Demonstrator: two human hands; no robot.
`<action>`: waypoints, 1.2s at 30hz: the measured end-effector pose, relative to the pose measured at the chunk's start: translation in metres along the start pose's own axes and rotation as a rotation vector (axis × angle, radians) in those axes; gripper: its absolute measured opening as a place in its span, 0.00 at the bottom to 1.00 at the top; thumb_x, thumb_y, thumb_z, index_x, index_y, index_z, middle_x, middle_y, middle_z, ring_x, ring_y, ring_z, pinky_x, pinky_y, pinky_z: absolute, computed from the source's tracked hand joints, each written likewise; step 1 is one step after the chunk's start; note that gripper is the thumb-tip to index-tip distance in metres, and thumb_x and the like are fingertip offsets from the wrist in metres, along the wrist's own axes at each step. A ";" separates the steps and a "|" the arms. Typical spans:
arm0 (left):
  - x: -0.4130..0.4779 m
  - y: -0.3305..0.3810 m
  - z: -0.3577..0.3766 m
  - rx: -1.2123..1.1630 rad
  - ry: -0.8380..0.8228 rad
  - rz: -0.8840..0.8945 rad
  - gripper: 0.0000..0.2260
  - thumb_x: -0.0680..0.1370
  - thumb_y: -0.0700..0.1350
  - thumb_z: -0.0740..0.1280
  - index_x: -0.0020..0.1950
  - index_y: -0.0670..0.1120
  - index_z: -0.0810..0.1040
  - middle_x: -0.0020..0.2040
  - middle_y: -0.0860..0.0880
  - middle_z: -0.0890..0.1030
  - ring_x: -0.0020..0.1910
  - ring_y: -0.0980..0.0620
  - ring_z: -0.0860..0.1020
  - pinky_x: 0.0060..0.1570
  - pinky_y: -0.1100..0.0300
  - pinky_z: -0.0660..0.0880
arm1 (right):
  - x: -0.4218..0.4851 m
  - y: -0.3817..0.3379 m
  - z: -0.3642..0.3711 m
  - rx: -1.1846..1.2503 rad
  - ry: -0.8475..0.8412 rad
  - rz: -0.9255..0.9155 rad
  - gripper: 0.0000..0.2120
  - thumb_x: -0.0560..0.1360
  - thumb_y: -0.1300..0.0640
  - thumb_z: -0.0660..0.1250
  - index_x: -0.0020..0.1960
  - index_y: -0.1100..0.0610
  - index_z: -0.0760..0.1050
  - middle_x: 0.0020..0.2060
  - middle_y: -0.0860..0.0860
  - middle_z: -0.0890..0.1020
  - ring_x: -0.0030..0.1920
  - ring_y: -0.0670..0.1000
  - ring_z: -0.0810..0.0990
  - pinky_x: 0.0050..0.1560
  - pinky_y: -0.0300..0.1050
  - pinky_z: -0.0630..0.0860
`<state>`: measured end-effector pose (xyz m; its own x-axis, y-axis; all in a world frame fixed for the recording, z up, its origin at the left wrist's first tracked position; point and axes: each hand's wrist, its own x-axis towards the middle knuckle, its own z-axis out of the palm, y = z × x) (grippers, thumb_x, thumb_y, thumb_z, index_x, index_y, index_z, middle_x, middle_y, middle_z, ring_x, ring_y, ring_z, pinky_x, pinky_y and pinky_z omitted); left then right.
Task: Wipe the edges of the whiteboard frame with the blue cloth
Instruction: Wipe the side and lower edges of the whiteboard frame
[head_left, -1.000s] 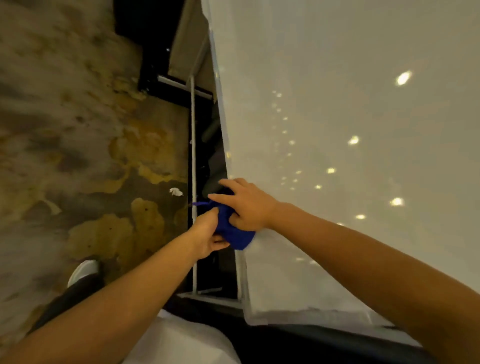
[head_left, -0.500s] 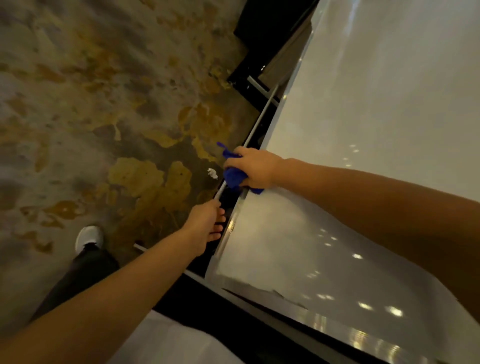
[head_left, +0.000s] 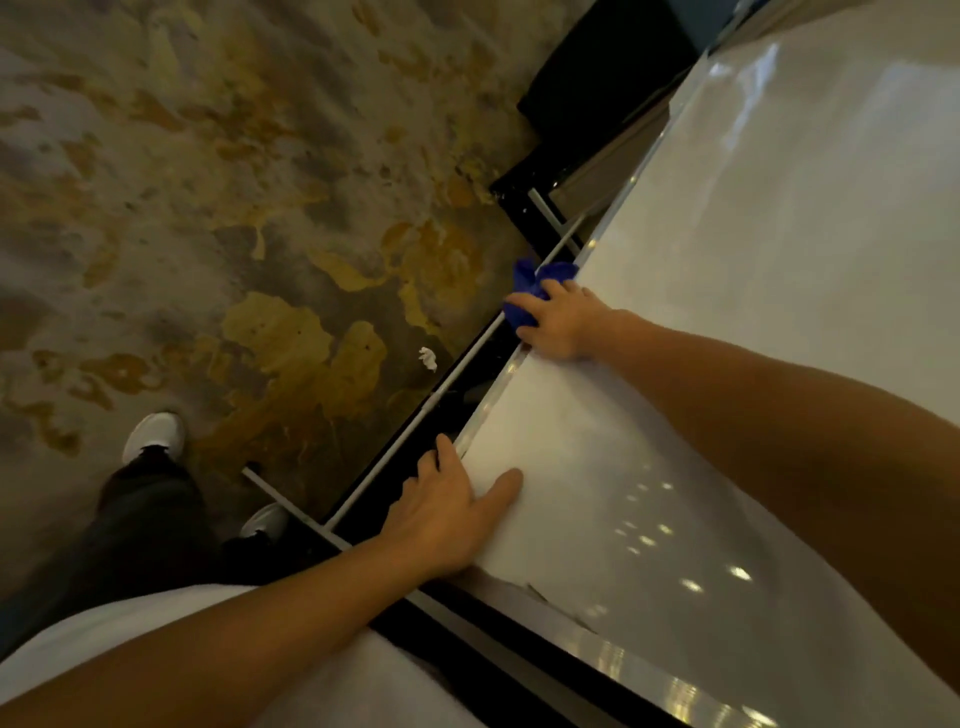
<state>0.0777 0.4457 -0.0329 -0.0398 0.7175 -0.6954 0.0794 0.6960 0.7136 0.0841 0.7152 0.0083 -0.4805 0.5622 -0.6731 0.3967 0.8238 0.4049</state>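
Observation:
A glossy whiteboard (head_left: 753, 312) fills the right side, with a thin silver frame edge (head_left: 493, 395) running diagonally from upper right to lower left. My right hand (head_left: 563, 325) presses a bunched blue cloth (head_left: 535, 291) against that edge, fingers curled over the frame. Most of the cloth is hidden under the hand; a tuft sticks out above it. My left hand (head_left: 449, 512) lies flat near the board's lower left corner, fingers spread, thumb on the white surface, holding nothing.
A white metal stand rail (head_left: 415, 426) runs along beside the frame over a dark gap. Patterned brown and yellow carpet (head_left: 234, 234) covers the left. A small white scrap (head_left: 427, 358) lies on it. My white shoes (head_left: 154, 434) stand at lower left.
My right hand has slid the blue cloth further up along the frame edge. My left hand let go of the cloth, then moved from the stand rail onto the board's corner.

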 end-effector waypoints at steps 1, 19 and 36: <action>0.001 0.003 0.001 0.008 0.005 -0.006 0.50 0.70 0.77 0.52 0.80 0.46 0.38 0.81 0.44 0.49 0.77 0.39 0.58 0.73 0.43 0.62 | -0.007 -0.011 0.004 0.038 -0.002 -0.037 0.24 0.81 0.41 0.53 0.76 0.41 0.58 0.76 0.58 0.58 0.74 0.64 0.57 0.72 0.58 0.57; -0.001 0.020 0.006 0.081 0.046 -0.068 0.63 0.53 0.86 0.42 0.80 0.51 0.37 0.80 0.38 0.52 0.77 0.35 0.52 0.72 0.41 0.54 | -0.057 -0.069 0.022 -0.032 -0.265 -0.425 0.36 0.71 0.24 0.37 0.76 0.34 0.50 0.80 0.47 0.40 0.77 0.59 0.33 0.75 0.63 0.36; 0.012 0.022 0.022 0.107 0.070 -0.058 0.62 0.50 0.88 0.43 0.77 0.60 0.35 0.79 0.43 0.51 0.75 0.33 0.52 0.70 0.37 0.53 | -0.044 -0.034 0.007 -0.147 -0.172 -0.103 0.42 0.71 0.23 0.38 0.79 0.43 0.45 0.79 0.51 0.36 0.76 0.61 0.31 0.75 0.63 0.37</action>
<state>0.1008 0.4689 -0.0275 -0.1160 0.6792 -0.7247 0.1809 0.7319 0.6570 0.0972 0.6619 0.0204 -0.3676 0.4648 -0.8055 0.2287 0.8847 0.4062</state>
